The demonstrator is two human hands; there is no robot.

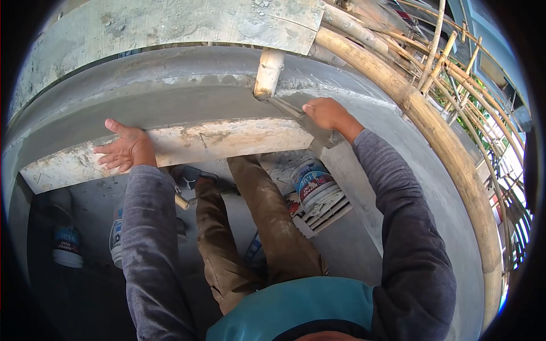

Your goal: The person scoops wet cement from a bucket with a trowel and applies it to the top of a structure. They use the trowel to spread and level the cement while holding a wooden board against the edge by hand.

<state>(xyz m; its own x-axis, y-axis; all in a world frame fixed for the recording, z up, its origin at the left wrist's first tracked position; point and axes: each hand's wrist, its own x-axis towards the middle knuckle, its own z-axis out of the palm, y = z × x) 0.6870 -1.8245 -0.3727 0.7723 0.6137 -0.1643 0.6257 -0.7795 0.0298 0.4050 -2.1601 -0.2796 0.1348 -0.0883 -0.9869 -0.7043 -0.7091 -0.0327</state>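
Note:
My left hand (126,146) lies with fingers spread against a long, plaster-stained wooden board (227,139). The board stands along the front edge of a ledge of smooth, damp grey mortar (187,106). My right hand (329,115) is closed round a trowel (323,135), whose handle is mostly hidden by my fingers. The trowel's grey, mortar-smeared blade shows below and left of the hand, at the board's right end. Just left of it, a short bamboo post (269,73) stands on the ledge.
A wide plank (170,25) crosses above the ledge. A thick bamboo pole (438,131) curves down the right side, with more bamboo scaffolding beyond. Below, a paint bucket (314,184) stands right of my legs; another bucket (116,236) and a dark-labelled one (68,244) are left.

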